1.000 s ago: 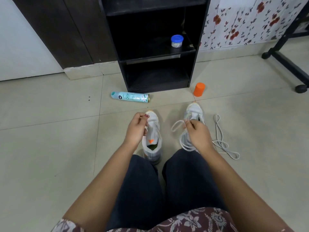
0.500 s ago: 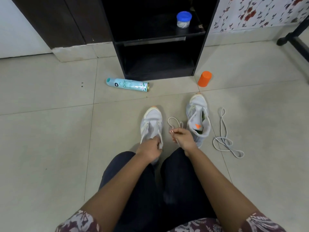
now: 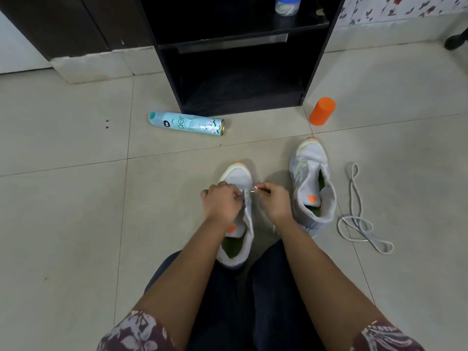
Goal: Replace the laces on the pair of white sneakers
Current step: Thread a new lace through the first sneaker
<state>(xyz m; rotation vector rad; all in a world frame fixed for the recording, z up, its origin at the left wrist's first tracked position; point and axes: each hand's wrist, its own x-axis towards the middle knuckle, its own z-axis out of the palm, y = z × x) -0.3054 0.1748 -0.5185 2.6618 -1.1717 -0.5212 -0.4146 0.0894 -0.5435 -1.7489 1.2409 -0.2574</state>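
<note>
Left hand (image 3: 222,202) pinches the near sneaker's (image 3: 236,216) eyelet edge, right hand (image 3: 274,201) pinches a lace tip (image 3: 254,190) — threading underway — next, poke it through.

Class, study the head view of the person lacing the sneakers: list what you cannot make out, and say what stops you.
- Eyelets of the near sneaker: covered by the left hand and right hand.
- Lace tip: too small to tell which eyelet it enters.
- Jar on the shelf: cut off by the top edge.
- Spray can label: too small to read fully.
</note>
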